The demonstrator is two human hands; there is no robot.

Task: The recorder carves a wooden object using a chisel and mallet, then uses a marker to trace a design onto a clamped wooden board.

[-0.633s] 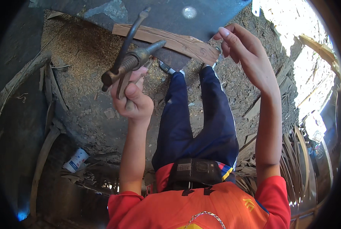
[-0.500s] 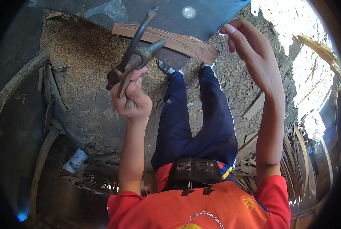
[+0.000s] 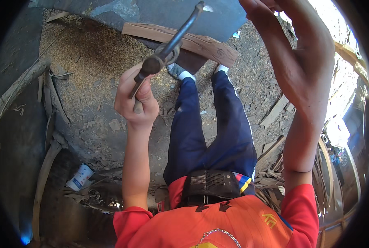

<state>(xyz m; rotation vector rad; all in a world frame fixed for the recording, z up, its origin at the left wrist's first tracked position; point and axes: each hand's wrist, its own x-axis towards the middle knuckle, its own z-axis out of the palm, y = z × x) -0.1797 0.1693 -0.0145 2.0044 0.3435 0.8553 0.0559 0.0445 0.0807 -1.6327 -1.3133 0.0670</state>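
Note:
My left hand is closed around a metal screw clamp, whose long curved bar points up and away toward the top of the view. My right hand is raised high at the top right, its fingertips cut off by the frame edge, so their grip cannot be made out. Beyond the clamp, a wooden board with lines marked on it lies across a dark piece, along the edge of a blue-grey sheet.
The ground is strewn with wood chips and sawdust. Weathered branches lean at the left. A white container lies at the lower left. Split strips are piled at the right. My legs stretch forward below the board.
My right hand has moved up and forward, partly out of frame. The clamp in my left hand has turned, and that hand has shifted slightly left.

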